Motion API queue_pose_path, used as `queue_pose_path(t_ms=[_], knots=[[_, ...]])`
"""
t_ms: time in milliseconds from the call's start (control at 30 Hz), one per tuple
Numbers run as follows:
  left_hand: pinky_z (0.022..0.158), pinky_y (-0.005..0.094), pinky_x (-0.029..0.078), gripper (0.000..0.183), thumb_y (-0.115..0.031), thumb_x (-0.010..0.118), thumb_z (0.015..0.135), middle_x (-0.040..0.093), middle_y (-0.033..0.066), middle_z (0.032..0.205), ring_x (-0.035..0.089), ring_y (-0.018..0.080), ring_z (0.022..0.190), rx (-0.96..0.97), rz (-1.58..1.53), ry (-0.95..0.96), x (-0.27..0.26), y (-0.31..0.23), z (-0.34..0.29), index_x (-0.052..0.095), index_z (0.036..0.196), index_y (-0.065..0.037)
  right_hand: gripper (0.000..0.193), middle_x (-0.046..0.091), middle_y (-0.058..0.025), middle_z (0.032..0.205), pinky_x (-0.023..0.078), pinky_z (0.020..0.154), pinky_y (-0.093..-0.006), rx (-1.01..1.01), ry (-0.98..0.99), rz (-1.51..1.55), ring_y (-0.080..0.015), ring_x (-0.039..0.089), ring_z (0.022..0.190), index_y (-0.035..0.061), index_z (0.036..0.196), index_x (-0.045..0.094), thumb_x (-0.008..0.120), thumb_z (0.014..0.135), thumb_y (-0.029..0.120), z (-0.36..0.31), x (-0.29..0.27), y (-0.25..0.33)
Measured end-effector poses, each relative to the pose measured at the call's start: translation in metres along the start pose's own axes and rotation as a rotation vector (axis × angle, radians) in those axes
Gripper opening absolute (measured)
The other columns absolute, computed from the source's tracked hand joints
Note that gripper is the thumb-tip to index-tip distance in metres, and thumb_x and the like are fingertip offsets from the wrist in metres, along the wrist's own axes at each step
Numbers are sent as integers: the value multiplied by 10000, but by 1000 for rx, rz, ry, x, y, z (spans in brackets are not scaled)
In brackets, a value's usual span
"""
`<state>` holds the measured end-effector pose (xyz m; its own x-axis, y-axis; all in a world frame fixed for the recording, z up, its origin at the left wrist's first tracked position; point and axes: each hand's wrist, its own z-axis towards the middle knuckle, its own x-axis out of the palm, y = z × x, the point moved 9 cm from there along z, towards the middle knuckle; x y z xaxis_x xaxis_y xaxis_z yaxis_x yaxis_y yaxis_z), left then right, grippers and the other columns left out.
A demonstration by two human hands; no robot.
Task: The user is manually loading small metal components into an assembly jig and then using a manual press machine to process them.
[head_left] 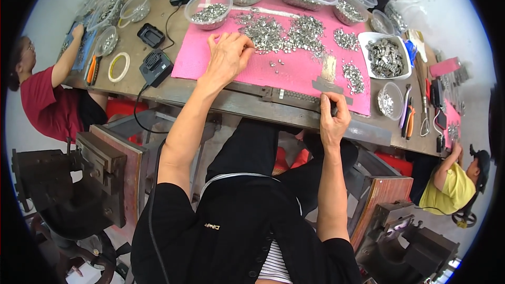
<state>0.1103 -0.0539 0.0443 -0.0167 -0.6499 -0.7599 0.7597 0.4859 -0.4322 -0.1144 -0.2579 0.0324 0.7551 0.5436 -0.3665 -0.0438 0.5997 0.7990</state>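
Observation:
My left hand (227, 57) reaches over the pink mat (194, 63), fingers bent and drawn together at the near left side of a pile of small silver metal pieces (268, 34). Whatever its fingertips hold is too small or hidden to make out. A few loose pieces (277, 63) lie nearer the mat's front edge. At the table edge my right hand (335, 118) is closed, thumb and forefinger pinching at the right end of a long dark metal strip-like fixture (294, 97). A dark bit shows between those fingers; its kind is unclear. Just beyond lies a flat grey metal plate (327, 85).
Clear plastic bowls (209, 9) and a white tub (388, 55) of metal pieces surround the mat. Left are a black charger (156, 67) with its cable and a tape roll (118, 67); right, pliers (410, 121). Co-workers sit left (47, 89) and right (450, 189).

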Motion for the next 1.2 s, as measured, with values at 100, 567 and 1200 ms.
queue_pose_path(t_ms=[100,567,1200], knots=[[996,499,297,83,-193,748,871,624,1,858,571,206,889,18,30,-12,-1,0,0,716,924,-137,53,661,-81,885,499,750,-303,4,-1,6,-188,631,801,0,963,678,700,926,32,-1,0,-1],[1013,496,342,39,-133,689,863,647,45,878,610,235,909,220,-203,80,14,-83,-16,686,892,-108,59,654,-61,867,488,740,-285,57,-81,78,-152,611,786,6,960,683,707,923,45,-1,-5,-14],[879,404,462,121,-28,709,849,657,98,882,606,284,848,249,-427,82,34,-128,-41,705,970,-28,69,659,-59,871,503,719,-286,139,-69,141,-144,616,765,11,962,682,713,926,62,-6,-8,-19]])
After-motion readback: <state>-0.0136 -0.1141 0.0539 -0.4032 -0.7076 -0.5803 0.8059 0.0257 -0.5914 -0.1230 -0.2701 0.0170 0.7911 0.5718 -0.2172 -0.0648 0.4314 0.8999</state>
